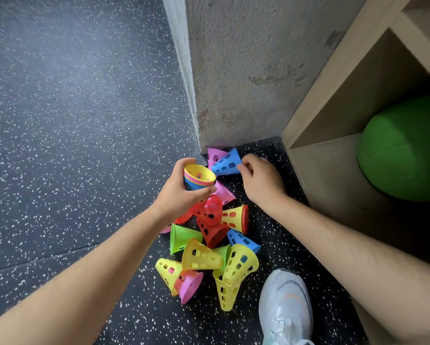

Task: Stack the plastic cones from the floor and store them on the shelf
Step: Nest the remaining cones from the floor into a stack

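The left grip (181, 192) is clenched around a stack of cones (200, 176), with the fingers and thumb curled round its side. The stack is above the floor (59, 120), over the far end of the pile. Its long axis stands almost upright. The wide mouths open up toward the camera and the narrow tips point down, hidden by the hand. The innermost cone is yellow, and pink and blue rims show under it.

The right grip (261, 180) is pinching the wide rim of a blue cone (226, 164). This cone lies on its side at the foot of the concrete wall (246, 70). Its long axis is nearly level, the narrow tip points left toward the stack, and the wide mouth faces right toward the hand. I cannot tell if the cone touches the floor. Just behind it a pink cone (214, 156) lies against the wall.

The pile of loose cones (200, 256) is on the floor between the two forearms. It has yellow, red, green, blue and pink ones, lying on their sides and pointing in many directions. Some overlap each other.

On the right stands the wooden shelf (333, 170), with a green ball (403, 150) in its lowest compartment. A light grey shoe (286, 310) is on the floor near the pile.
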`<state>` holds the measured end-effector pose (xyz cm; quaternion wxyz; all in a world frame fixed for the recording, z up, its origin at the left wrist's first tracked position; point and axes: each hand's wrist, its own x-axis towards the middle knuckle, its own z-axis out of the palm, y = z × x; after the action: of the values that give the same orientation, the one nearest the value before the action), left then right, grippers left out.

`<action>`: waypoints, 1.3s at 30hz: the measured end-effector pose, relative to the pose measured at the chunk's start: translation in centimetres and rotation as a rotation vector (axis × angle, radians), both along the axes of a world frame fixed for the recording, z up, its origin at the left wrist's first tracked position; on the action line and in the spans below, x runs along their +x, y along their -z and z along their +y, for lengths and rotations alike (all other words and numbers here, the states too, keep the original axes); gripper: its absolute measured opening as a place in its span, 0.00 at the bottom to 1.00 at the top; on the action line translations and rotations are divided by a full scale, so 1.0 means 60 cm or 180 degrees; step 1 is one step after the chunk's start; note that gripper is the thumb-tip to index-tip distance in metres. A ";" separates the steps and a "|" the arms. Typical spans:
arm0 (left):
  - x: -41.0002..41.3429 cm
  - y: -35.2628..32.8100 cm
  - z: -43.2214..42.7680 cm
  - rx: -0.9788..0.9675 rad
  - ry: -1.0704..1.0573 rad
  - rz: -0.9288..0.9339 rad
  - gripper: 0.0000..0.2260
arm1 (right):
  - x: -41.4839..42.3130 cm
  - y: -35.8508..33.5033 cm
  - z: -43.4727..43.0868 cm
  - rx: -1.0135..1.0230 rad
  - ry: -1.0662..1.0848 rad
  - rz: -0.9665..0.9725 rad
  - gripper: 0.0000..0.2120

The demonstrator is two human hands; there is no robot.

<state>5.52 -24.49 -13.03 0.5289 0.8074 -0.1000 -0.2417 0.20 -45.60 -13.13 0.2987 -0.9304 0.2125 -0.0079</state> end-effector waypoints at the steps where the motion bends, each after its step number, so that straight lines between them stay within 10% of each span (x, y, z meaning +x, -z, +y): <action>1: 0.001 0.000 0.000 0.0011 -0.0008 -0.0016 0.36 | 0.000 -0.003 -0.001 0.0059 -0.0074 -0.0225 0.08; 14: 0.011 -0.005 0.000 -0.0003 -0.0165 -0.0206 0.29 | 0.022 -0.044 0.016 0.0250 -0.0726 -0.1656 0.07; 21: 0.019 -0.001 -0.001 -0.0097 -0.0210 -0.0285 0.28 | 0.024 -0.011 0.031 0.0959 -0.0972 -0.0743 0.13; 30: 0.022 0.011 0.000 -0.0038 -0.0188 -0.0084 0.29 | 0.085 0.046 -0.012 -0.0355 -0.0412 0.0813 0.21; 39: 0.022 0.010 -0.006 -0.0029 -0.0236 -0.0042 0.28 | 0.072 0.046 -0.009 0.0185 -0.0341 0.0226 0.14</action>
<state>6.81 -24.86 -13.64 0.5405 0.8097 -0.0746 -0.2162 4.54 -46.14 -15.90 0.3178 -0.9310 0.1730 0.0474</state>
